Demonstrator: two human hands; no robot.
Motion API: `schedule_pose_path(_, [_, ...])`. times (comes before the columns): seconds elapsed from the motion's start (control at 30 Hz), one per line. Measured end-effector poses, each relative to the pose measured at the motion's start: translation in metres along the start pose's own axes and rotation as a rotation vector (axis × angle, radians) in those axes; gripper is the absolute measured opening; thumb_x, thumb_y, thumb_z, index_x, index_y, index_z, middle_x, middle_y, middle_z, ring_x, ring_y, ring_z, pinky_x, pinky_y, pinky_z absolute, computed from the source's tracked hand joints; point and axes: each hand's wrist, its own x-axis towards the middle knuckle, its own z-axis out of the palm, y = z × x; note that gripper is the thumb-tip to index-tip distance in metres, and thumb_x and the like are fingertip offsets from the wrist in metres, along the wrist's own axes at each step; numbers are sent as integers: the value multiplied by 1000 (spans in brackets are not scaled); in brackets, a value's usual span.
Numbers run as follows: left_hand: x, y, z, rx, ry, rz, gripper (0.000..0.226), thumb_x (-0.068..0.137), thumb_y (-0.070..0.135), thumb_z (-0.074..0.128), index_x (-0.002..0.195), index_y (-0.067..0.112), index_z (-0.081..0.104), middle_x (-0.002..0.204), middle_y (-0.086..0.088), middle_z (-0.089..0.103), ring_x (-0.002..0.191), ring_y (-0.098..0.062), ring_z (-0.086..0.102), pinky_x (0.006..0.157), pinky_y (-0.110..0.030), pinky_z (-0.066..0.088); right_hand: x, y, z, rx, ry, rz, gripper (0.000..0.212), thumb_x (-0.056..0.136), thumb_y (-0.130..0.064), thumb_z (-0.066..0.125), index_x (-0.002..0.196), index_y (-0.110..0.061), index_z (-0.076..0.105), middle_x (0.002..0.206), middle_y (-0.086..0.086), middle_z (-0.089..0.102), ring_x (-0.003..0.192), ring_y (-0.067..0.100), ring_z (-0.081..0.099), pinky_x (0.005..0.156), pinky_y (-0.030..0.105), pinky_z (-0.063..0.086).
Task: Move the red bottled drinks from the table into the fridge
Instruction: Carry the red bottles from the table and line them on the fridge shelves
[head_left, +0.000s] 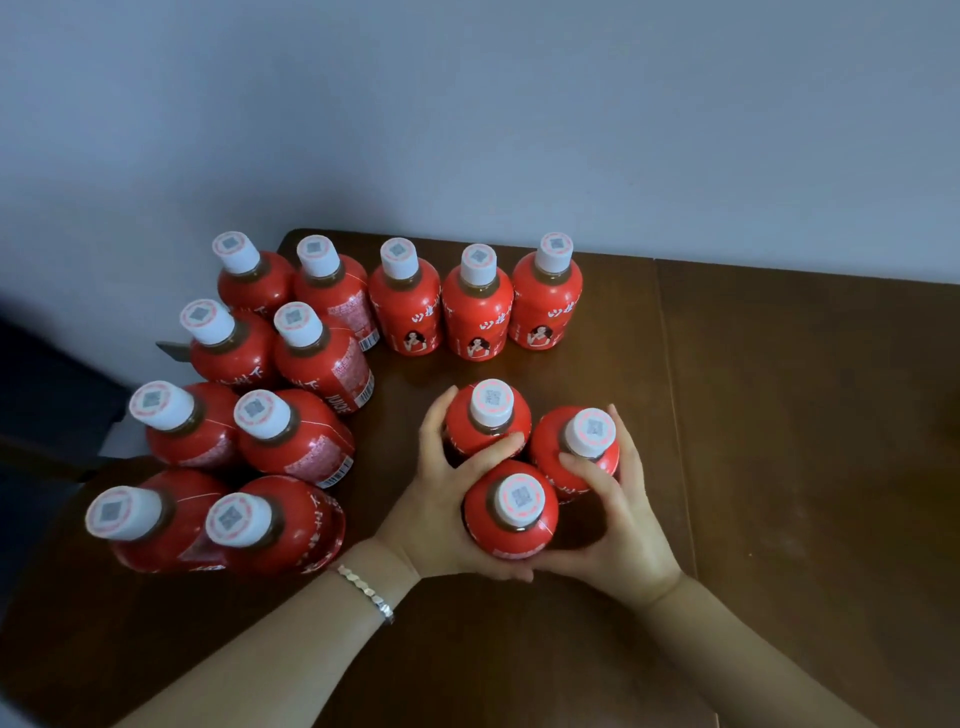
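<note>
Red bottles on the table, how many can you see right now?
14. Five red bottles line the back edge, six stand in pairs down the left side, and three are bunched between the left hand and right hand. None looks hidden.

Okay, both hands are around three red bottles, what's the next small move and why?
Probably squeeze the cluster tighter before lifting: the left hand and right hand cup three bottles together, but all of them seem to rest on the table, and a loose grip might drop one.
</note>
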Motion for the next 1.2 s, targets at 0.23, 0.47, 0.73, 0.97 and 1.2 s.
schedule_pose_path(0.23, [4,-4,5,-79,8,28,87,52,74,70,128,60,30,148,18,-16,143,-25,18,112,-29,30,5,8,16,9,14,-2,112,44,-50,85,132,-32,19,140,12,9,141,6,7,111,10,20])
schedule_pose_path(0.47, [12,20,7,-209,36,-129,69,45,53,75,109,46,50,143,14,-1,134,6,21,104,-7,26,3,-16,8,171,-61,277,107,41,-51,74,126,-50,8,134,-1,4,130,16,23,99,-2,24])
schedule_pose_path(0.73, [10,85,-2,-243,-98,-183,69,41,59,71,105,52,47,136,24,5,128,13,21,98,1,22,-26,-62,-45,221,-54,364,110,41,-54,77,126,-55,7,121,-27,7,116,-32,10,91,-7,25])
schedule_pose_path(0.97, [27,198,2,-249,-179,-38,69,43,60,71,106,56,45,134,25,7,132,-4,23,108,-16,29,-61,-122,-144,174,85,322,107,44,-53,78,124,-57,7,120,-32,9,122,-24,18,93,-2,33])
schedule_pose_path(1.2, [4,343,52,-304,-293,160,70,44,61,72,108,61,42,122,37,10,132,-12,29,106,-30,38,-171,-187,-252,60,298,325,100,45,-57,72,122,-54,8,116,-35,11,108,-36,15,83,-8,31])
